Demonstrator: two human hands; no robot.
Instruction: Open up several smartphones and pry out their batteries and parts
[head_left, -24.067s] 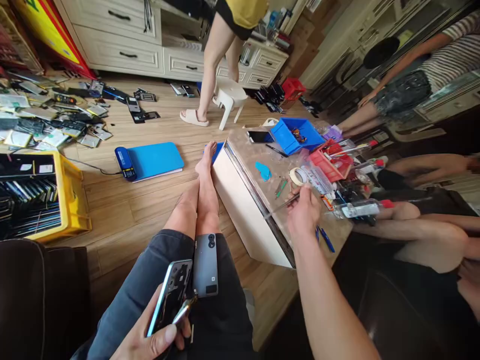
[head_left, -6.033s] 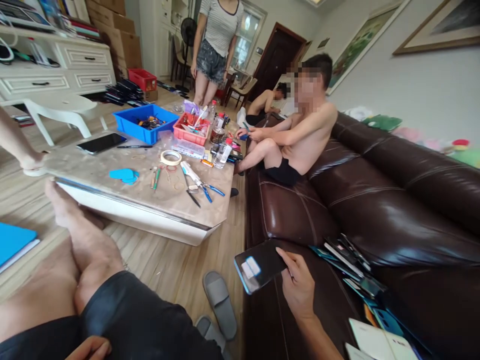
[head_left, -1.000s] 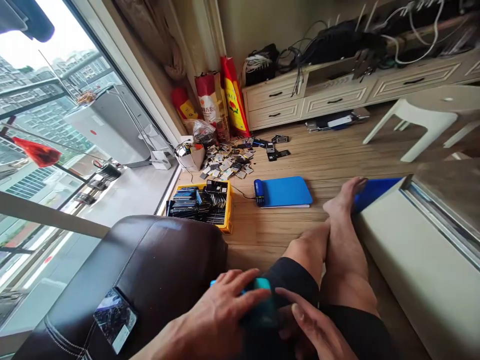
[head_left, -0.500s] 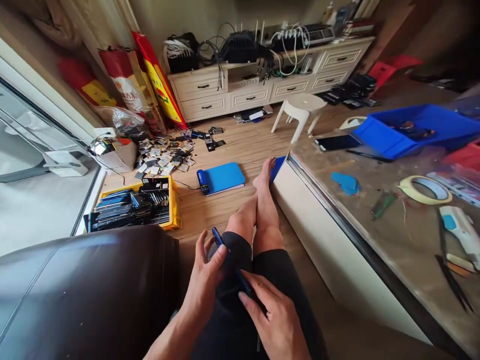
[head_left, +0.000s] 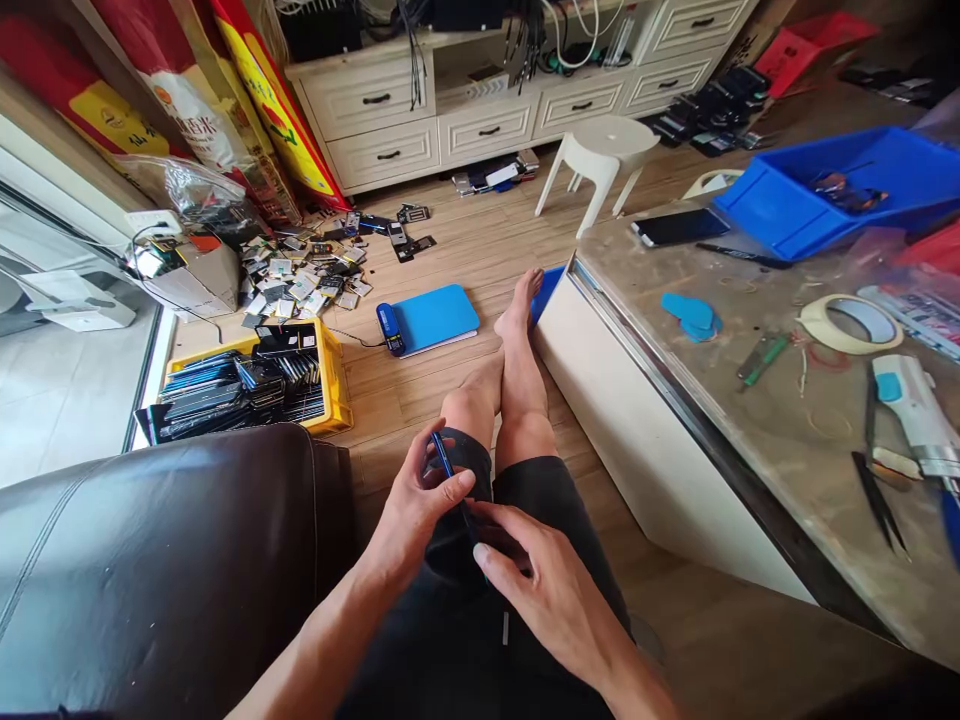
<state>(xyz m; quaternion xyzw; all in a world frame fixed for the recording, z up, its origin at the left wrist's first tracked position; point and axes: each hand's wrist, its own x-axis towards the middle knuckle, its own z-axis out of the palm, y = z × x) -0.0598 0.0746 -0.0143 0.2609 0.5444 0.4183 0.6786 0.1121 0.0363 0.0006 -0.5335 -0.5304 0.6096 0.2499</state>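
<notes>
Left hand [head_left: 412,500] has its thumb and fingers clamped on a blue-edged phone piece [head_left: 444,455], seen nearly edge-on, held above the dark shorts [head_left: 450,640]. Right hand [head_left: 540,570] is pinching the dark lower stretch, fingertips bent in around it. Half a second ago there was a clear gap between what each hand held; now the hands are closer and the edges look to meet in one line, so I'd call it lining up or fitting, though I can't tell if it's one piece or two. View has tipped down a bit too. Readable stuff: the red-and-white bag [head_left: 176,100] seems to say 香米 (fragrant rice), and the red-and-yellow bag [head_left: 105,110] beside it shows what looks like 仙. Marks on the blue controller [head_left: 390,330] are too small, and no brand shows on the phone piece.
</notes>
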